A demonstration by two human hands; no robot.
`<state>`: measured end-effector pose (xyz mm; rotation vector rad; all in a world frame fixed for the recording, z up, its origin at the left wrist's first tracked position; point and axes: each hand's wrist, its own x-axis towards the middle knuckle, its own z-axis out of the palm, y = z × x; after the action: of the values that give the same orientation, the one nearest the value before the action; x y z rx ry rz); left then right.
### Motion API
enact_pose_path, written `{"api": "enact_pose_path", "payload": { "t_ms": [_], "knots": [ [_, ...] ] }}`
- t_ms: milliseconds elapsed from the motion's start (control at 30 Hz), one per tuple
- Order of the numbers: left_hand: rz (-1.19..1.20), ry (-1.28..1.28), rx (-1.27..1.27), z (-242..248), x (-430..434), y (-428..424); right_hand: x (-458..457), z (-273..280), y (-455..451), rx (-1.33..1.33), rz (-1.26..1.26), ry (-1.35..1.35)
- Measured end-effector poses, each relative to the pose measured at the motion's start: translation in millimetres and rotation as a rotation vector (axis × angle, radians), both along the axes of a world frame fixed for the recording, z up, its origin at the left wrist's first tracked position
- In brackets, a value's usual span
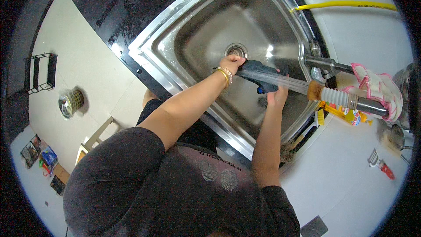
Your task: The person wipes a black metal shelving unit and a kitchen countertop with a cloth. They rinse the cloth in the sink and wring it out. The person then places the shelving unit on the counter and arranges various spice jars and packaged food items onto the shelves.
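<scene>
Over the stainless steel sink (210,33), both hands hold a dark, limp-looking item (260,67) with a small blue part at its lower edge; I cannot tell what exactly it is. My left hand (231,64), with bracelets at the wrist, pinches its left end near the drain (236,51). At its right end, my right hand (278,95) grips from below, with some fingers hidden behind it. Water sprays across the item from the faucet (332,95), which has a white ribbed extension and a brown tip.
A pink-edged cloth (378,85) hangs over the faucet. Beside the sink's right rim are a yellow-bristled brush (318,118) and a yellow bottle (353,118). A yellow hose (342,5) runs along the wall. On the black counter (121,16) are wet patches. A patterned bin (74,102) stands on the floor.
</scene>
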<state>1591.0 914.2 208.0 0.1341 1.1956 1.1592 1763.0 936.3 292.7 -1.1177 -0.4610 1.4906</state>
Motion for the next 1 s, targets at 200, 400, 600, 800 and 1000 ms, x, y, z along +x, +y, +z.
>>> {"api": "enact_pose_path", "payload": {
  "t_ms": [200,400,600,800,1000],
  "knots": [
    [-0.171,-0.195,-0.163,17.2,13.9,1.1,-16.3,10.2,-10.3,0.078,0.303,0.144],
    [-0.139,-0.538,-0.028,-13.2,11.8,-2.5,-84.5,11.0,-51.6,0.274,0.498,-0.698],
    [0.000,-0.281,-0.405,21.7,9.0,-5.0,-107.7,-9.2,-37.4,0.356,0.284,-1.474],
    [-0.045,-0.213,-0.111,-5.1,35.9,-4.9,-65.3,-40.0,12.5,-0.085,0.077,-1.447],
    [0.053,-0.662,0.042,15.2,9.9,-4.7,-87.7,19.4,-40.3,0.243,0.485,-0.987]
  ]
}}
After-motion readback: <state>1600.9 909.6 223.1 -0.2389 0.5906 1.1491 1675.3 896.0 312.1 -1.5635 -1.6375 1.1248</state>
